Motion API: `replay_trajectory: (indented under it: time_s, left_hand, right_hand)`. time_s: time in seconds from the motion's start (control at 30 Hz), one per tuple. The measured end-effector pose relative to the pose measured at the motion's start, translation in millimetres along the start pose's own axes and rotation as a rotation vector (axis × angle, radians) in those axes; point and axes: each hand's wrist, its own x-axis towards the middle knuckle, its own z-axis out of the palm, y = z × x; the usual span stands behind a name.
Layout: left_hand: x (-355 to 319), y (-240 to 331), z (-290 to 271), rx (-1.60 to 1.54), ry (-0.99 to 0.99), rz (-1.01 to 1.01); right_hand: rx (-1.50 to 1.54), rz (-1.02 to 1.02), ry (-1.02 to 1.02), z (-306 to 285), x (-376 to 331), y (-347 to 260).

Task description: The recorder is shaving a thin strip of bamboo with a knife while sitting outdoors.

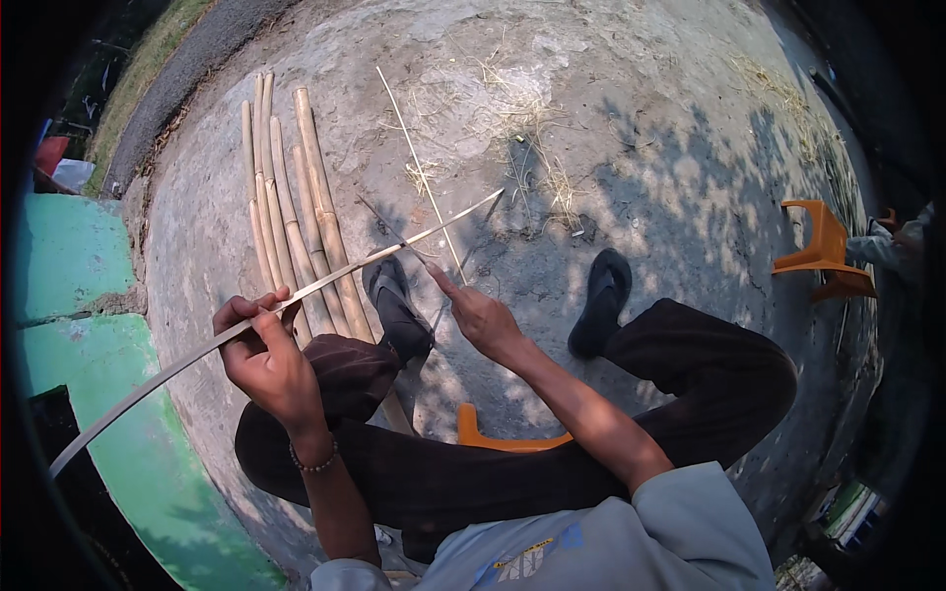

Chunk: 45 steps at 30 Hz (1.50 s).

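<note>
My left hand (pixel 268 357) pinches a long, pale bamboo strip (pixel 163 382) between thumb and fingers. The strip slants from the lower left, over my left knee, up to its tip near the middle. My right hand (pixel 485 323) is closed round a knife (pixel 380 216), its index finger stretched along the tool. The thin dark blade crosses the strip a little before the far tip and seems to touch it. Most of the knife's handle is hidden in my fist.
Several bamboo poles (pixel 317 187) lie left of my feet. Another thin strip (pixel 410 143) and pale shavings (pixel 532 113) are ahead. An orange stool (pixel 473 433) shows beneath me, another orange stool (pixel 828 236) at right beside a person's sleeve (pixel 872 249). A green ledge (pixel 79 251) borders the left.
</note>
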Motion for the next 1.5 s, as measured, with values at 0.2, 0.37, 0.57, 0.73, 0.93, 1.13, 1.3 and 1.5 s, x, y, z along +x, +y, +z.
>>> replay_trajectory:
  time_s: [0.2,0.37,0.57,0.73,0.93,1.13,1.3,1.5]
  left_hand:
    - [1,-2,12,-0.041,-0.014,0.025]
    - [-1,1,6,-0.002,0.055,-0.002]
    - [6,-9,13,-0.017,0.045,-0.047]
    - [8,-8,3,0.015,0.083,-0.009]
    - [9,-18,1,0.002,0.120,-0.047]
    - [16,-22,8,0.004,0.100,-0.082]
    - [18,-6,11,0.037,0.163,-0.027]
    - [24,-9,8,0.030,0.176,-0.017]
  right_hand:
    - [-0.353,0.438,-0.108,-31,9,169]
    - [-0.207,0.182,-0.052,-15,20,116]
    - [-0.297,0.522,-0.179,-10,11,181]
    - [-0.181,0.072,-0.045,9,25,131]
    - [-0.229,0.323,-0.062,-5,28,179]
    - [-0.356,0.313,-0.245,-18,18,205]
    - [-0.365,0.228,-0.147,-15,39,180]
    - [-0.464,0.327,-0.276,-39,48,195]
